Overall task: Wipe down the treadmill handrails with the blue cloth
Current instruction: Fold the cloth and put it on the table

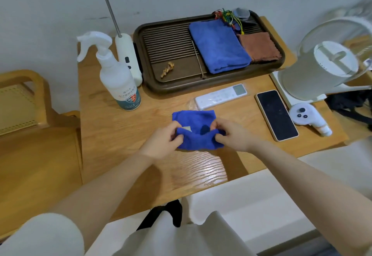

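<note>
A small blue cloth [196, 129] lies partly folded on the wooden table [112, 134], a white label showing near its left edge. My left hand [166, 138] pinches the cloth's left side. My right hand [231, 134] pinches its right side, fingers curled into the fabric. No treadmill or handrail is in view.
A white spray bottle [114, 78] stands at the left. Behind is a dark slatted tray [171, 44] with a larger folded blue towel [218, 45] and a brown cloth [259, 47]. A remote [221, 95], phone [276, 114], white controller [306, 115] and white kettle [322, 68] sit right. A wooden chair [22, 98] stands left.
</note>
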The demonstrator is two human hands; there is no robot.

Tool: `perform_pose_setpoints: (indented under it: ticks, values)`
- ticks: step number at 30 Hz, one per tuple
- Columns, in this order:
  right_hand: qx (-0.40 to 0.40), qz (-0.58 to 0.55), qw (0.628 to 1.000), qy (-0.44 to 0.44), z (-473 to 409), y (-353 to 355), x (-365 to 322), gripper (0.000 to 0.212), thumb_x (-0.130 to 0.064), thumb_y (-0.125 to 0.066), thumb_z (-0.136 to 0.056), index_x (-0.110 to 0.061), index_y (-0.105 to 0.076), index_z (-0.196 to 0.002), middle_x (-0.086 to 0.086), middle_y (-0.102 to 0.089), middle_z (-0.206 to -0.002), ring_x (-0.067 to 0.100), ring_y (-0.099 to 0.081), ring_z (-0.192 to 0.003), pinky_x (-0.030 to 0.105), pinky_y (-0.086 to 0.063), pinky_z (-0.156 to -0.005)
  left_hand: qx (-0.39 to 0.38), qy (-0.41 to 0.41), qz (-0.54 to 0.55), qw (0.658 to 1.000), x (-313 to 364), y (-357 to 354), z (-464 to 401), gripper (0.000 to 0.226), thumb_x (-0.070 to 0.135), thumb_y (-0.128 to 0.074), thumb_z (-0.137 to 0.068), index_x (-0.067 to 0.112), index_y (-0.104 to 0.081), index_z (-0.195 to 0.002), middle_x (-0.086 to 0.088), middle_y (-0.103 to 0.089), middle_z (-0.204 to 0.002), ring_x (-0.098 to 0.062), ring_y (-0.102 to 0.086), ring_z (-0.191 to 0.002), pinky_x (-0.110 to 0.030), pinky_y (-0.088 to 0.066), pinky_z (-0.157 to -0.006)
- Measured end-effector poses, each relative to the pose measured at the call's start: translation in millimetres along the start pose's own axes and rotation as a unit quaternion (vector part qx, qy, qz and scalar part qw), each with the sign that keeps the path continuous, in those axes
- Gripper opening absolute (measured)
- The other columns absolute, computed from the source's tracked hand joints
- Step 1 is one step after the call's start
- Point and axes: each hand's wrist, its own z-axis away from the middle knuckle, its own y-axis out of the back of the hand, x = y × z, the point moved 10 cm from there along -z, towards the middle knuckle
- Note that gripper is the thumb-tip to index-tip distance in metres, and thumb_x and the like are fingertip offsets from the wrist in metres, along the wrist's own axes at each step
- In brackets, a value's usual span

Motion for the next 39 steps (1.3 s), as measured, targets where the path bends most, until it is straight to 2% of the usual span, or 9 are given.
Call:
perform_pose_setpoints:
  ticks: [3,7,13,16,22,26,32,36,39]
  values:
    - [0.102,-0.070,0.989,-0.080,-14,20,15,0.019,-0.019,-0.052,-0.092,-0.014,-0.051,-0.111,0.006,-0.062,-0.100,0.024,-0.060,-0.090,0.040,-0.052,-0.079,0.036,0.064,0.060,0.995,-12,15,-14,0.023,0.028,-0.047,-0.094,0.020,-0.051,-0.116,0.003,-0.067,-0.091,-0.013,-0.061,-0.083,-0.034,-0.050,-0.077]
    - [0.178,-0.057,0.958,-0.217,-20,23,42,0.050,-0.037,-0.058,-0.089,-0.008,-0.043,-0.127,0.006,-0.056,-0.118,0.020,-0.056,-0.099,0.031,-0.048,-0.078,0.106,0.098,0.022,0.989,-29,23,-32,0.048,0.031,-0.052,-0.092,0.016,-0.039,-0.136,-0.001,-0.049,-0.134,-0.015,-0.051,-0.119,-0.036,-0.045,-0.101]
    - [0.178,-0.220,0.921,-0.266,-20,3,52,0.056,-0.028,-0.067,-0.084,-0.007,-0.042,-0.130,0.010,-0.056,-0.122,0.025,-0.055,-0.107,0.038,-0.050,-0.087,0.062,0.099,-0.027,0.993,-25,8,-54,0.060,0.038,-0.061,-0.085,0.015,-0.041,-0.137,-0.006,-0.047,-0.134,-0.022,-0.048,-0.121,-0.041,-0.043,-0.103]
    - [0.111,-0.267,0.928,-0.234,-26,2,39,0.025,-0.018,-0.065,-0.085,-0.003,-0.058,-0.104,0.014,-0.064,-0.104,0.018,-0.060,-0.082,0.030,-0.049,-0.071,0.016,0.079,-0.090,0.993,-15,8,-65,0.050,0.047,-0.061,-0.082,0.020,-0.055,-0.123,-0.002,-0.049,-0.119,-0.021,-0.045,-0.117,-0.037,-0.040,-0.101]
    - [-0.029,-0.255,0.964,-0.064,-31,46,-12,0.033,-0.027,-0.059,-0.090,0.003,-0.053,-0.102,0.012,-0.062,-0.091,0.018,-0.060,-0.081,0.027,-0.048,-0.071,-0.117,0.020,0.066,0.991,29,3,-68,0.033,0.040,-0.073,-0.073,0.030,-0.050,-0.094,0.007,-0.062,-0.098,-0.016,-0.062,-0.087,-0.032,-0.052,-0.075]
    - [0.020,-0.214,0.976,-0.019,-59,111,-22,0.028,-0.028,-0.059,-0.090,0.000,-0.058,-0.088,0.007,-0.062,-0.082,0.016,-0.058,-0.074,0.031,-0.045,-0.068,-0.094,-0.013,0.188,0.977,70,14,-82,0.033,0.035,-0.068,-0.080,0.029,-0.054,-0.109,0.006,-0.066,-0.109,-0.012,-0.065,-0.099,-0.041,-0.052,-0.091]
    - [0.025,-0.202,0.979,-0.011,-109,194,-20,0.030,-0.038,-0.060,-0.088,-0.008,-0.064,-0.087,0.010,-0.065,-0.083,0.021,-0.061,-0.076,0.035,-0.046,-0.071,0.010,-0.023,0.249,0.968,134,41,-135,0.024,0.026,-0.050,-0.094,0.011,-0.057,-0.112,-0.013,-0.065,-0.113,-0.024,-0.063,-0.103,-0.045,-0.048,-0.093]
    - [0.196,-0.298,0.934,0.011,-140,266,-14,0.035,-0.047,-0.059,-0.086,-0.012,-0.063,-0.089,-0.001,-0.062,-0.087,0.016,-0.057,-0.088,0.037,-0.046,-0.083,0.112,0.010,0.309,0.944,143,64,-184,0.033,0.035,-0.049,-0.090,0.009,-0.051,-0.109,-0.017,-0.060,-0.111,-0.025,-0.059,-0.098,-0.052,-0.043,-0.098]
    - [0.235,-0.288,0.929,-0.001,-156,287,5,0.036,-0.039,-0.058,-0.089,-0.015,-0.055,-0.115,0.000,-0.060,-0.108,0.014,-0.056,-0.101,0.033,-0.045,-0.089,0.149,0.060,0.414,0.896,129,64,-217,0.027,0.037,-0.047,-0.089,0.023,-0.052,-0.112,-0.003,-0.060,-0.123,-0.022,-0.058,-0.114,-0.049,-0.043,-0.103]
